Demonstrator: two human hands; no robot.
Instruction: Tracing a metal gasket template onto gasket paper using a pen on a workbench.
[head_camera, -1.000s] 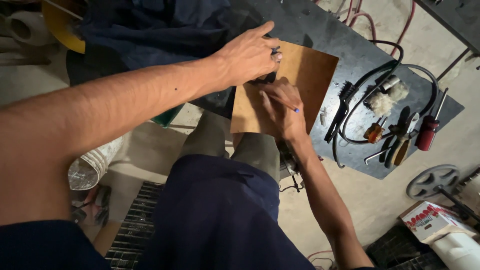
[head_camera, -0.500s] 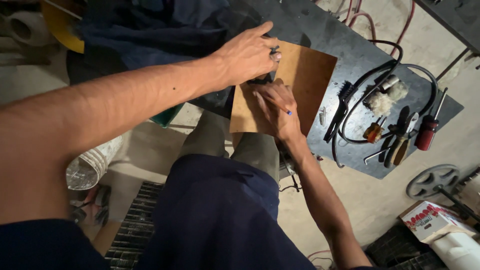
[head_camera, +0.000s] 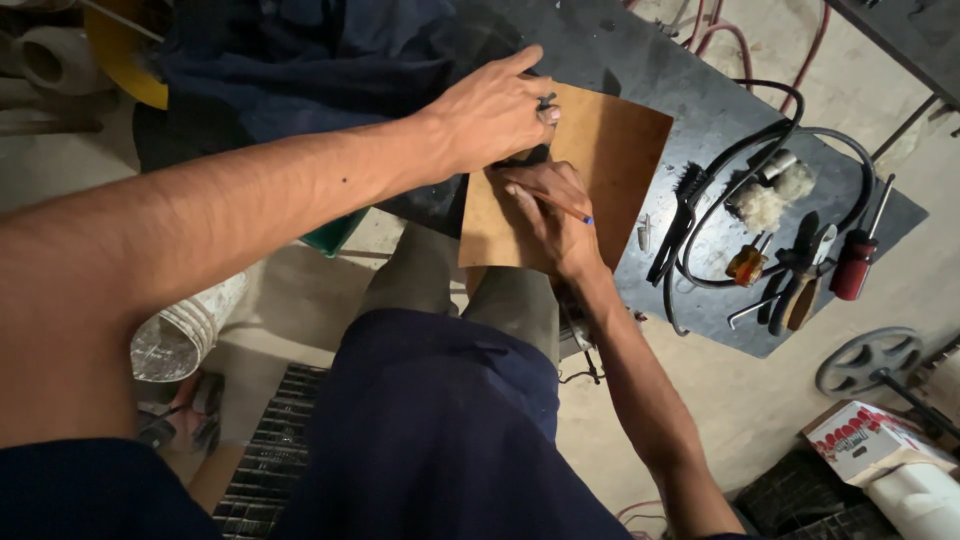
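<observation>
Brown sheet (head_camera: 610, 150) at frame centre, marking in hand.
Left hand (head_camera: 490, 115) presses a dark piece (head_camera: 520, 157) flat, fingers spread; right hand (head_camera: 545, 210) closed on pencil (head_camera: 560, 205), tracing. Judged: steady hold needed. Hand tools (head_camera: 790, 270) lie right.

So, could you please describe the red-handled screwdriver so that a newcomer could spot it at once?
Start at the dark metal plate right of the brown sheet. Follow the black cable to the tools at the plate's right edge. The screwdriver lies outermost, its thick dark red handle unlike the small orange one beside the pliers.
</observation>
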